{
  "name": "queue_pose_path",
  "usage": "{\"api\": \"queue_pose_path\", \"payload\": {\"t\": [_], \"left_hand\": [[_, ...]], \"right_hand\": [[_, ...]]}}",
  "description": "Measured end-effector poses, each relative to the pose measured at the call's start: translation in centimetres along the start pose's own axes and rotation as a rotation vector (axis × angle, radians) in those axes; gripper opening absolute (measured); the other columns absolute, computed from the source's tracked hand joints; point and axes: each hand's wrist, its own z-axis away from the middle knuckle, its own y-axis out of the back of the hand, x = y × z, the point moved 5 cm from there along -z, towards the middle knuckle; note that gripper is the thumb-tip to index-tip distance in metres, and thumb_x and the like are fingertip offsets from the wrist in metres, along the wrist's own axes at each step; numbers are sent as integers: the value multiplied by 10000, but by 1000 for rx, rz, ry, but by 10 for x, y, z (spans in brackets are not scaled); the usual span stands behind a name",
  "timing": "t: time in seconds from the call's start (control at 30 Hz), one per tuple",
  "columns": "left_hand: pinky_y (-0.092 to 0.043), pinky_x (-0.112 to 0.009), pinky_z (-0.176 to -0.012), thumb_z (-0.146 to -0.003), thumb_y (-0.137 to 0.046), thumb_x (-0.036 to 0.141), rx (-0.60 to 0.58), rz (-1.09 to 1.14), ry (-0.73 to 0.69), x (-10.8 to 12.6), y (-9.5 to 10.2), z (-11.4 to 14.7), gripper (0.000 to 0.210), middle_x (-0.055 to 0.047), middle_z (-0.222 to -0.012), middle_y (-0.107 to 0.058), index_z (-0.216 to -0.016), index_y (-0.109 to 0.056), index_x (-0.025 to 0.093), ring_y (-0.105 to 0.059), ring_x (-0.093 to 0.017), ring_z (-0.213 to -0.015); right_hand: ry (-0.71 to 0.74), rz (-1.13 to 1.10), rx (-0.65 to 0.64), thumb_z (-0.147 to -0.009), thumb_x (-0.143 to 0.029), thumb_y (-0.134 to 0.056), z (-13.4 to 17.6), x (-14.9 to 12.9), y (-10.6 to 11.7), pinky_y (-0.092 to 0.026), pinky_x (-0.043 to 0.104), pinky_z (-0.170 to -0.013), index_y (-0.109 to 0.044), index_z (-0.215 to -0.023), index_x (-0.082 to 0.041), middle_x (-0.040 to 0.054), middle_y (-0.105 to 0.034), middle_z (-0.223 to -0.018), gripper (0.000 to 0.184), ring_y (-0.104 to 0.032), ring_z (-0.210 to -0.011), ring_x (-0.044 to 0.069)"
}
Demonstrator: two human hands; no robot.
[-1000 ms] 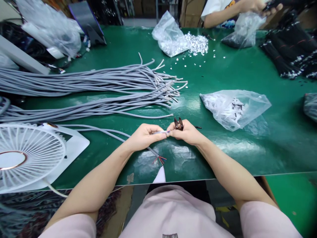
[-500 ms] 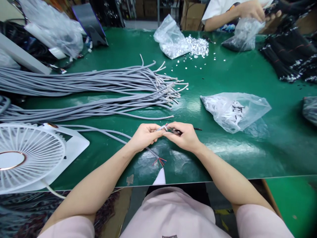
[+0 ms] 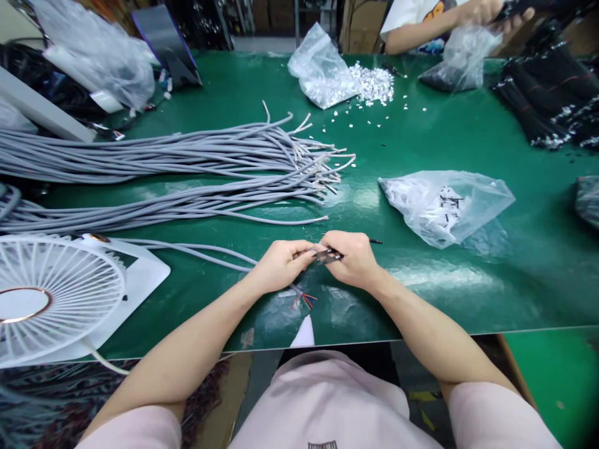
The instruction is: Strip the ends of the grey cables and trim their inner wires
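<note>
My left hand (image 3: 284, 264) is closed in a pinch on the end of a grey cable (image 3: 224, 249); its tip is mostly hidden by the fingers. Beside it, nearly touching, my right hand (image 3: 350, 257) grips a small dark metal hand tool (image 3: 329, 255) whose jaws point at my left fingertips. Just below the left hand, another grey cable end lies on the table with thin red and blue wires (image 3: 306, 299) fanned out. A thin black rod (image 3: 375, 241) pokes out beyond the right hand.
Two bundles of grey cables (image 3: 187, 153) lie ahead to the left, above a white fan (image 3: 60, 299). Right of centre is a plastic bag of small white pieces (image 3: 444, 202). Farther back, another bag (image 3: 322, 72) spills small bits. A co-worker's hands (image 3: 496, 15) handle black cables (image 3: 552, 87).
The dark tool has turned and now shows between my hands, its jaws at the left fingertips. The coloured wires previously visible in the left pinch are now hidden.
</note>
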Motion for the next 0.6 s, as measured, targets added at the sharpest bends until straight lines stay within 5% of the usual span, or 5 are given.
{"api": "queue_pose_path", "payload": {"t": [0.13,0.3,0.47,0.6], "left_hand": [[-365,-201,-617,-889,-467,361,-93,-129,-165,14,-2,5,336,-18,-678,-600,-792,-691,130,-488,-105,-629],[-363,-199,-538,-839,-545,368,26,55,-103,12,9,7,306,-25,-652,-601,-848,-706,108,-462,-89,-556],[-340,-179,-452,-776,-645,365,196,304,-18,3,18,3,342,12,-567,-557,-991,-680,101,-440,-65,-471],[-292,-181,-401,-773,-659,376,210,358,-57,-1,15,-1,372,-1,-574,-592,-1019,-696,100,-386,-45,-417]], "right_hand": [[-280,-343,-70,-774,-238,-541,-7,19,3,-295,229,-526,-479,-540,-164,-38,-445,-508,253,-374,-504,76],[-480,-752,-80,-721,-301,-592,-9,30,-7,-285,230,-495,-491,-528,-161,-57,-398,-482,259,-338,-474,66],[-309,-618,-13,-780,-282,-578,-4,17,-5,-279,221,-491,-473,-560,-166,-57,-392,-506,270,-314,-481,61],[-38,-404,44,-819,-200,-515,1,-5,-1,-310,219,-525,-469,-578,-172,-38,-439,-542,247,-354,-505,67]]}}
